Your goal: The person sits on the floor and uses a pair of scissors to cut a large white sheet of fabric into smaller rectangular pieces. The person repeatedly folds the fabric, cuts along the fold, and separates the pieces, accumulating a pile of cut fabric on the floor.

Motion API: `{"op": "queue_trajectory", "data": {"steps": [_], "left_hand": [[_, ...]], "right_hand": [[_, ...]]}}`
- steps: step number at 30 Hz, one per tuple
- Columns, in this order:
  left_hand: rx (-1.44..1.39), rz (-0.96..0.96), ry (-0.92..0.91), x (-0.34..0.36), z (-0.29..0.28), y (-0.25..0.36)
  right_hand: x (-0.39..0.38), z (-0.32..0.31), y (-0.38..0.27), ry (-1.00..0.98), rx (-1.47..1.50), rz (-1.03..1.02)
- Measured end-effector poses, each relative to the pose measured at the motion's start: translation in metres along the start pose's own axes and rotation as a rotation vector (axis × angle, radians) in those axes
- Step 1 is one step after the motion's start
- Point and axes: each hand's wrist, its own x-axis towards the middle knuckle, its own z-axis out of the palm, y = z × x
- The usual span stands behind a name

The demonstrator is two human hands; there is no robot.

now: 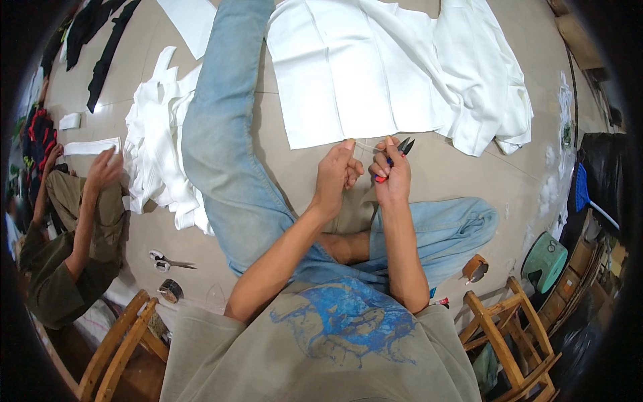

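thread (367, 145) between the hands: too thin to trace to either end; thread snips (395, 158): handle buried in right hand (392, 175), only dark tips and a red bit show; co-worker (63, 228): cut by left edge; wooden chair (512, 335): cut by lower rim

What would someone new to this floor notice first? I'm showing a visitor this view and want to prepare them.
First the two hands at centre: the left hand pinches a thin white thread, and the right hand holds small thread snips with a red handle. Just beyond them, white fabric lies spread on the floor, past a leg in blue jeans. At far left, another seated person handles white strips.
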Motion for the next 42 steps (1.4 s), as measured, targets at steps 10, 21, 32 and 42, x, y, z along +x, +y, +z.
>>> {"op": "queue_trajectory", "data": {"steps": [10, 21, 32, 42], "left_hand": [[0.051, 0.048, -0.051, 0.02, 0.009, -0.031], [1.101, 0.33, -0.091, -0.075, -0.047, -0.026], [-0.267, 0.019, -0.118, 0.021, 0.025, -0.027], [-0.224, -0.079, -0.066, 0.015, 0.018, -0.034]], "right_hand": [[0.001, -0.001, -0.009, -0.029, 0.097, 0.049], [-0.005, 0.003, -0.009, 0.029, -0.063, -0.019], [-0.035, 0.001, -0.012, 0.2, -0.559, -0.119], [-0.006, -0.019, -0.075, -0.074, -1.051, 0.263]]}}
